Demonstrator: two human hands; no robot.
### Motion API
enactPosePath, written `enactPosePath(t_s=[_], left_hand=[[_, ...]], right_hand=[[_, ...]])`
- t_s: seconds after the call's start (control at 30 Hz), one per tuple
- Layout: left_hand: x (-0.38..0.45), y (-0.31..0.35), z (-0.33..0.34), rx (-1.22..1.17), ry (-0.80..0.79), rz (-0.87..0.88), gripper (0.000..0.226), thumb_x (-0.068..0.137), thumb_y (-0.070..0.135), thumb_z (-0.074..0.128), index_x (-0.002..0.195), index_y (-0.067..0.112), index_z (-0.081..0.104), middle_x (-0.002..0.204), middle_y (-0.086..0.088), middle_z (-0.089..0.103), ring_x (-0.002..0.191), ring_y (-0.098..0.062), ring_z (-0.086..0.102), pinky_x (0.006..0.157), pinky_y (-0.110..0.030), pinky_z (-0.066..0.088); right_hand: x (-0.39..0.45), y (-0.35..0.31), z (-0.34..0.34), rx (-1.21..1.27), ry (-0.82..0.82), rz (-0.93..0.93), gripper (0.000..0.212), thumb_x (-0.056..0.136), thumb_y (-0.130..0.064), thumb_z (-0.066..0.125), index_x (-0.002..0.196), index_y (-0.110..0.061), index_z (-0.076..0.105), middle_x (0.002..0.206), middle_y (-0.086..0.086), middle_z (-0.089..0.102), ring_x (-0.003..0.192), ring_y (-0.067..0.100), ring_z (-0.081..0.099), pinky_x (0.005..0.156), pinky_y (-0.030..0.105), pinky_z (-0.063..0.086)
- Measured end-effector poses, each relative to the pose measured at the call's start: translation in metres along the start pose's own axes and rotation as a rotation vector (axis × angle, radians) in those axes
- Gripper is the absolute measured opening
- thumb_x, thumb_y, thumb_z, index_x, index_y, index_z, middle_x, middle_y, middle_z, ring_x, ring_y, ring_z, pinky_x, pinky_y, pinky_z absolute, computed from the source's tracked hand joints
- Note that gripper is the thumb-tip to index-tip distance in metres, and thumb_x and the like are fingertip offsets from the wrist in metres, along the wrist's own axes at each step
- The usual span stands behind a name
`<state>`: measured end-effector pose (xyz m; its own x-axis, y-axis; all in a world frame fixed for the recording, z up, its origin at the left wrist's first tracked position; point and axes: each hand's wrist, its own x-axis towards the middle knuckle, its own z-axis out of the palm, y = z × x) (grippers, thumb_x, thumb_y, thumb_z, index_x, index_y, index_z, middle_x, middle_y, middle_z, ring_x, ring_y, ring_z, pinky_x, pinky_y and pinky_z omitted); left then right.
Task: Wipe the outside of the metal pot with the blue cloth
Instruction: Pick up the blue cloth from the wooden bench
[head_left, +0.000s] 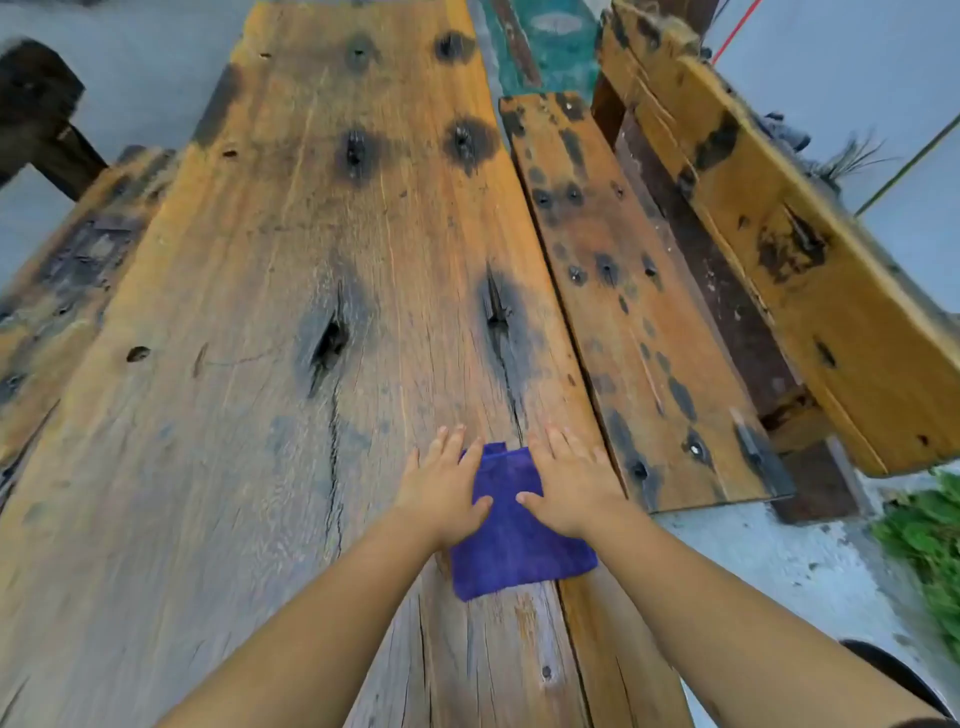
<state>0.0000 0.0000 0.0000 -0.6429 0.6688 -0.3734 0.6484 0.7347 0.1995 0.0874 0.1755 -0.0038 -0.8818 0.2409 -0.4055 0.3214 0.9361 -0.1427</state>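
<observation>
A weathered wooden worktop (270, 322) with dark knots fills the view. Near its right edge lies the folded blue cloth (514, 535). The left hand (441, 483) and right hand (569, 483) press flat on its far corners, fingers spread.

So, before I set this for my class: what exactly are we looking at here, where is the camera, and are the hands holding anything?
There is no machine here. One wide-angle camera sits on a person's head, looking forward and down at bare arms. The left hand and right hand lie flat, fingers spread, on the two sides of a folded blue cloth. The cloth rests on a weathered wooden table. Nothing is in a grip; both hands are open. No metal pot can be made out for certain in the picture.
</observation>
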Motion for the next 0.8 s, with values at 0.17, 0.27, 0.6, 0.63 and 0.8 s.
enactPosePath(t_s=[0.17,0.27,0.6,0.63,0.8], left_hand=[[0.041,-0.018,0.02,-0.044,-0.079,-0.041,0.074,0.093,0.045,0.048,0.153,0.014,0.019,0.162,-0.008,0.018,0.148,-0.029,0.017,0.115,-0.048,0.027],[0.055,-0.021,0.028,-0.022,-0.121,-0.019,0.072,0.091,0.044,0.052,0.151,0.014,0.023,0.151,-0.01,0.036,0.133,-0.032,0.042,0.103,-0.043,0.041],[0.079,-0.023,0.037,-0.044,-0.138,0.036,0.021,0.091,0.033,0.058,0.103,0.016,0.057,0.11,-0.007,0.06,0.104,-0.029,0.057,0.076,-0.035,0.044],[0.079,-0.024,0.037,-0.055,-0.132,0.053,0.019,0.091,0.033,0.057,0.1,0.017,0.058,0.107,-0.006,0.057,0.102,-0.027,0.056,0.074,-0.033,0.042],[0.066,-0.029,0.031,-0.097,-0.117,0.145,0.011,0.089,0.027,0.055,0.091,0.022,0.044,0.094,-0.002,0.051,0.094,-0.029,0.057,0.065,-0.031,0.036]], right_hand=[[0.032,0.003,0.017,0.046,-0.13,0.042,0.08,0.095,-0.052,0.048,0.158,-0.025,0.005,0.168,0.008,-0.006,0.154,0.028,0.0,0.121,0.051,0.019],[0.042,0.004,0.024,0.045,-0.173,0.045,0.067,0.097,-0.042,0.051,0.155,-0.026,0.02,0.167,0.008,0.005,0.153,0.03,0.009,0.117,0.052,0.028],[0.067,0.008,0.022,0.156,-0.168,0.012,0.03,0.086,-0.022,0.067,0.109,-0.012,0.05,0.12,0.014,0.06,0.111,0.035,0.056,0.08,0.036,0.043],[0.068,0.008,0.023,0.171,-0.173,-0.01,0.02,0.087,-0.018,0.064,0.102,-0.012,0.051,0.116,0.013,0.06,0.108,0.034,0.057,0.077,0.034,0.041],[0.057,0.014,0.021,0.225,-0.176,-0.105,0.017,0.083,-0.006,0.053,0.075,-0.018,0.044,0.087,-0.002,0.044,0.092,0.029,0.054,0.069,0.031,0.035]])
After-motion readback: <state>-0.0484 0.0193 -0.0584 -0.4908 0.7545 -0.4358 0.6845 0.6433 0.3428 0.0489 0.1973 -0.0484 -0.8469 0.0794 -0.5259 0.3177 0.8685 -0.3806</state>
